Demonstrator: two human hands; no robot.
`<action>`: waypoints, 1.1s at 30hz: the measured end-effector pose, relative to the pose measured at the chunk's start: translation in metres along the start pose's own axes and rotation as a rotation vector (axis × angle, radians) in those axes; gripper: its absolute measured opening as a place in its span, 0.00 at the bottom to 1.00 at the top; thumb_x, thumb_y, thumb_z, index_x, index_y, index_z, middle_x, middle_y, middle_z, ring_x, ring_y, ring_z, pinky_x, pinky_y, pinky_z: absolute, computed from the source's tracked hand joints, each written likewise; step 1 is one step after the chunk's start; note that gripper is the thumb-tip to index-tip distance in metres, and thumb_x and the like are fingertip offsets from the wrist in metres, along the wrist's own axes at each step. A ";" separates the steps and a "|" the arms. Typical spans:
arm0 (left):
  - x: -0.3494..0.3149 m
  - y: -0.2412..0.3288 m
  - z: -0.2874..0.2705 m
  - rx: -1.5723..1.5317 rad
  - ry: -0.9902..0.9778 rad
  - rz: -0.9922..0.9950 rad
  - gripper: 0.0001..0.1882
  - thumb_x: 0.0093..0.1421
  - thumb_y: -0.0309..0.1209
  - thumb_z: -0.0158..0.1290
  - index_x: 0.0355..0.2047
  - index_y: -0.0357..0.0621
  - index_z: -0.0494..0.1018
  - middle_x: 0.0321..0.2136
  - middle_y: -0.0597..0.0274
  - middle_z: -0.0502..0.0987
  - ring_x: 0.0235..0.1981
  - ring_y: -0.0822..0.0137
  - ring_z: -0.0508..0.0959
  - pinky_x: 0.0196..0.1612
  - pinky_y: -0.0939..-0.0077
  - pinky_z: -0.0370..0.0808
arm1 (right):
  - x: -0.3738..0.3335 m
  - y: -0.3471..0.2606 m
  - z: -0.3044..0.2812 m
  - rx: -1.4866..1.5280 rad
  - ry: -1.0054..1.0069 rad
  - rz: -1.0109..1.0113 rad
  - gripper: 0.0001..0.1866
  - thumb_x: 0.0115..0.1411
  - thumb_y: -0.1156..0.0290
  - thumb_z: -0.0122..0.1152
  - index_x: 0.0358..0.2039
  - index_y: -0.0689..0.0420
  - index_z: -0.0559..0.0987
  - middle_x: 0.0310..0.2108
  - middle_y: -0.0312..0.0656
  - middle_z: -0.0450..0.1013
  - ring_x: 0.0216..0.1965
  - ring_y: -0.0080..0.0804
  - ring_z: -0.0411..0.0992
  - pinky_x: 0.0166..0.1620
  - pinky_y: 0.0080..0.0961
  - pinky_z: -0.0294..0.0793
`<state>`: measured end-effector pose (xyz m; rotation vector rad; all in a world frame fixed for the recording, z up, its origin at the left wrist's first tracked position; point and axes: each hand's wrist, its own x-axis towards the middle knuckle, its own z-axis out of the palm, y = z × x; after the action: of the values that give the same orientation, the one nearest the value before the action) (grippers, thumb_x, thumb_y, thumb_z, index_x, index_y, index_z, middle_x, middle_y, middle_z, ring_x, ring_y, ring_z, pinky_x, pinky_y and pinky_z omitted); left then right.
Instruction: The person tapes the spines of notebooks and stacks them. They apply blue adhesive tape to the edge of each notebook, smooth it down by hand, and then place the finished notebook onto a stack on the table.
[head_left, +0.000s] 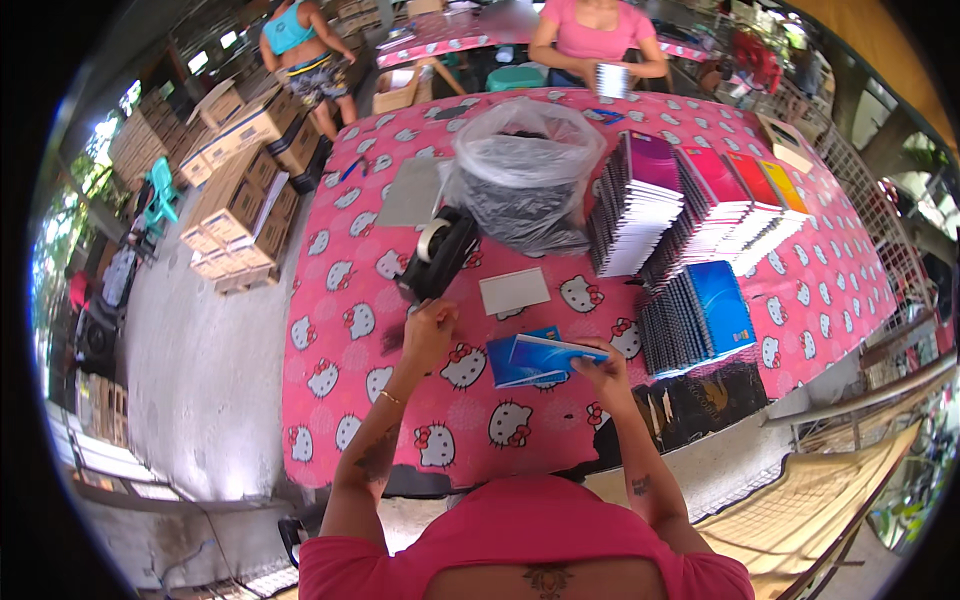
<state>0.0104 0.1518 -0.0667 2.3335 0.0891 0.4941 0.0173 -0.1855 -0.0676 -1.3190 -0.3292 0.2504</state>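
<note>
My right hand [607, 378] grips the right end of a slim blue notebook [548, 350], tilted above another blue notebook [505, 372] lying on the table. My left hand [430, 330] is closed, fingertips together, at the near end of a black tape dispenser [455, 258] with a pale roll in it. Whatever those fingers may hold is too small to make out. A whitish rectangular card [515, 291] lies just beyond the notebooks. To the right of my right hand stands a stack of blue spiral notebooks [692, 318].
Taller stacks of purple notebooks [640, 205] and red notebooks [760, 185] stand at the right. A large clear plastic bag [525, 175] with dark contents sits beyond the dispenser, beside a grey sheet [412, 190]. Across the table a person [597, 45] holds a notebook. Cartons [240, 215] are stacked at left.
</note>
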 end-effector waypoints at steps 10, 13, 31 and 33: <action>-0.069 -0.055 -0.008 0.804 0.085 0.141 0.12 0.58 0.33 0.55 0.42 0.44 0.73 0.37 0.56 0.72 0.41 0.55 0.73 0.42 0.59 0.73 | 0.029 0.025 0.014 -0.231 -0.226 -0.021 0.13 0.61 0.76 0.64 0.47 0.61 0.81 0.40 0.34 0.78 0.39 0.17 0.71 0.40 0.16 0.70; -0.056 -0.041 -0.007 0.736 0.133 0.258 0.09 0.60 0.32 0.53 0.40 0.45 0.72 0.37 0.57 0.71 0.41 0.55 0.73 0.42 0.60 0.71 | 0.028 0.038 0.004 -0.283 -0.201 -0.004 0.13 0.61 0.76 0.64 0.47 0.61 0.81 0.40 0.35 0.77 0.40 0.18 0.71 0.41 0.18 0.71; -0.068 -0.040 -0.001 0.650 0.107 0.257 0.11 0.63 0.33 0.52 0.43 0.43 0.72 0.37 0.56 0.72 0.40 0.56 0.73 0.44 0.59 0.72 | 0.025 0.029 0.021 -0.201 -0.200 0.059 0.14 0.59 0.75 0.66 0.46 0.60 0.80 0.41 0.36 0.76 0.41 0.20 0.71 0.45 0.20 0.71; -0.072 -0.048 -0.003 0.662 0.068 0.257 0.10 0.63 0.34 0.53 0.42 0.43 0.72 0.37 0.57 0.73 0.40 0.55 0.74 0.44 0.57 0.72 | 0.026 0.019 0.030 -0.211 -0.208 -0.003 0.14 0.59 0.75 0.66 0.46 0.60 0.80 0.41 0.36 0.77 0.42 0.20 0.71 0.45 0.20 0.71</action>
<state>-0.0537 0.1739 -0.1213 2.9955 -0.0229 0.7596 0.0306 -0.1440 -0.0768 -1.5033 -0.5445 0.3593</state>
